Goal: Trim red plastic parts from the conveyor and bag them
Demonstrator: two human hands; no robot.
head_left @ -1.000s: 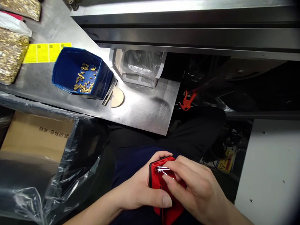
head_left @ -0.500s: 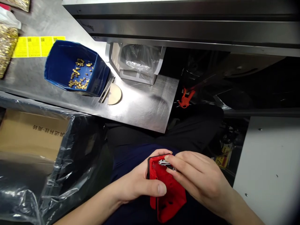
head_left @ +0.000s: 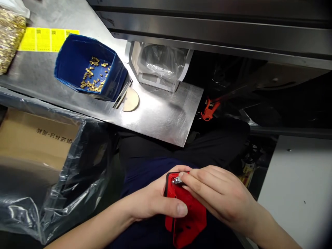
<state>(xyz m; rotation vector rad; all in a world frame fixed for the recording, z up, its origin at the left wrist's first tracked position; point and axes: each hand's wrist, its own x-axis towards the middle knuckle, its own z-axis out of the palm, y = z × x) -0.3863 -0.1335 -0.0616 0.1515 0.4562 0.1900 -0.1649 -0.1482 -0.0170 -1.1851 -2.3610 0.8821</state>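
Over my lap, my left hand point(head_left: 166, 200) grips a red plastic shell point(head_left: 190, 221) with a black edge; the thumb lies across its near side and the other fingers wrap behind. My right hand point(head_left: 220, 193) pinches a small silver nail clipper point(head_left: 177, 180) between thumb and fingers. The clipper's jaws are at the inner upper left corner of the shell, close to its rim. My fingers cover most of the clipper, so whether its jaws touch the plastic I cannot tell.
On the metal bench point(head_left: 160, 121) stands a blue bin point(head_left: 116, 76) with small brass pieces, beside a pale half-round disc point(head_left: 131, 100) and a grey bin point(head_left: 159, 82) holding clear plastic. A plastic-lined crate point(head_left: 85, 148) with cardboard is at left. Orange-handled pliers point(head_left: 208, 110) lie beyond the bench corner.
My right hand has moved slightly left, bringing the nail clipper further into the shell's corner. The view has shifted a little, and my left hand keeps its hold.
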